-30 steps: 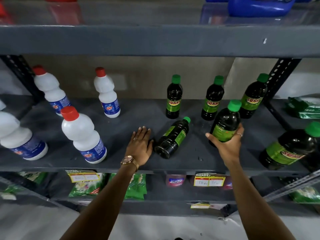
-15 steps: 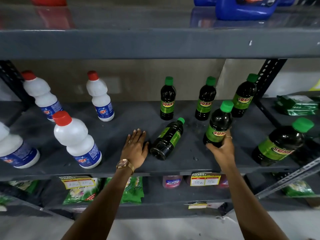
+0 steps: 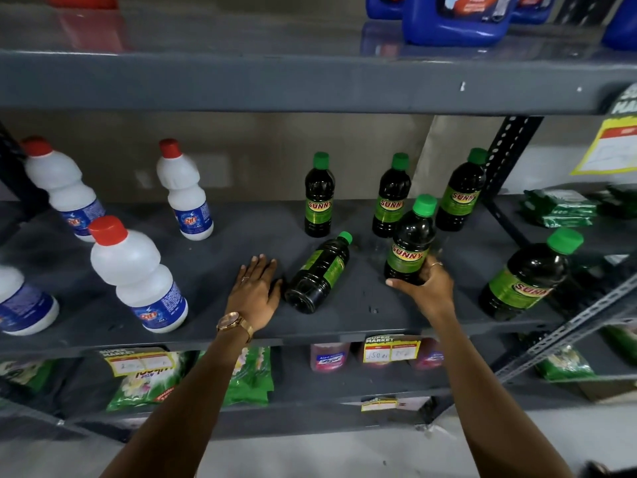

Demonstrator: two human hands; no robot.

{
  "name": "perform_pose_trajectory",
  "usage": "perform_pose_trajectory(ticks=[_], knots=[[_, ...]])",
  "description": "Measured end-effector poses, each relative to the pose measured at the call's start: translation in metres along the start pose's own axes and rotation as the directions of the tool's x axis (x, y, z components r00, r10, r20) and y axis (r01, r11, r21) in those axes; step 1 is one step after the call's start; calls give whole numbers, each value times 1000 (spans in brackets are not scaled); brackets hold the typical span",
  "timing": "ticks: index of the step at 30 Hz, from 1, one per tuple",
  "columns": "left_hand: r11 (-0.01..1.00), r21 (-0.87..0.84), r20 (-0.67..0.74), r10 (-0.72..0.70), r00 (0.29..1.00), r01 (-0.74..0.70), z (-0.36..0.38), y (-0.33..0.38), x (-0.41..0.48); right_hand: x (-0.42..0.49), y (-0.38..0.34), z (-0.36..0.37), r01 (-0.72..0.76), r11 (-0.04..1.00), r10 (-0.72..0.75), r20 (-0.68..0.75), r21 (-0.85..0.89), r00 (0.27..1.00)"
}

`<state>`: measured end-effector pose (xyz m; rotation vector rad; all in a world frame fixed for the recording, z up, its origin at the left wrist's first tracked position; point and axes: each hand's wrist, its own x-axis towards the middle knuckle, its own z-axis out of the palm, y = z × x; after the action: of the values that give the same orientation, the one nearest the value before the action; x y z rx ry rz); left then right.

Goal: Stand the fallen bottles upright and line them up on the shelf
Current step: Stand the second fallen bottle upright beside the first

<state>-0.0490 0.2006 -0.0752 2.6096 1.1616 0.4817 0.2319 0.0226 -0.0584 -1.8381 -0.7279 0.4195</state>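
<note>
A dark green-capped bottle (image 3: pixel 319 274) lies on its side on the grey shelf (image 3: pixel 220 257), its base toward me. My left hand (image 3: pixel 255 291) rests flat on the shelf, open, its thumb side touching the fallen bottle's base. My right hand (image 3: pixel 425 288) grips the base of another dark bottle (image 3: pixel 410 243), held upright. Three more dark bottles (image 3: pixel 319 198) stand in a row at the back. A larger dark bottle (image 3: pixel 527 276) stands at the right. Several white red-capped bottles (image 3: pixel 138 277) stand upright on the left.
An upper shelf beam (image 3: pixel 310 81) runs overhead with blue jugs (image 3: pixel 455 19) on it. A perforated upright post (image 3: pixel 503 157) bounds the shelf at the right. Green packets (image 3: pixel 558 207) lie beyond it. The lower shelf holds green bags (image 3: pixel 148 377) and price tags (image 3: pixel 391 348).
My right hand has carried its bottle back and up, from the shelf's front toward the back row. My left hand has stayed flat beside the fallen bottle.
</note>
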Motion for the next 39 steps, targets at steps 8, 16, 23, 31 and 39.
perform_pose_trajectory(ticks=[8,16,23,31,39], knots=[[1000,-12,-1,-6,1000,6,-1,4,-1,-48,18,-31,63,991,-54,75,-120,996],[1000,-17,6,-5,1000,5,-2,5,-1,-65,23,-40,141,974,-122,114,-179,986],[1000,-21,5,-1,1000,1,-3,4,-2,-66,27,-46,123,966,-101,107,-226,989],[1000,-14,14,-3,1000,3,-2,3,-1,-69,39,-42,153,940,-123,115,-306,986],[1000,-21,34,4,999,-3,-4,2,0,-106,39,-29,63,989,-90,-215,-133,972]])
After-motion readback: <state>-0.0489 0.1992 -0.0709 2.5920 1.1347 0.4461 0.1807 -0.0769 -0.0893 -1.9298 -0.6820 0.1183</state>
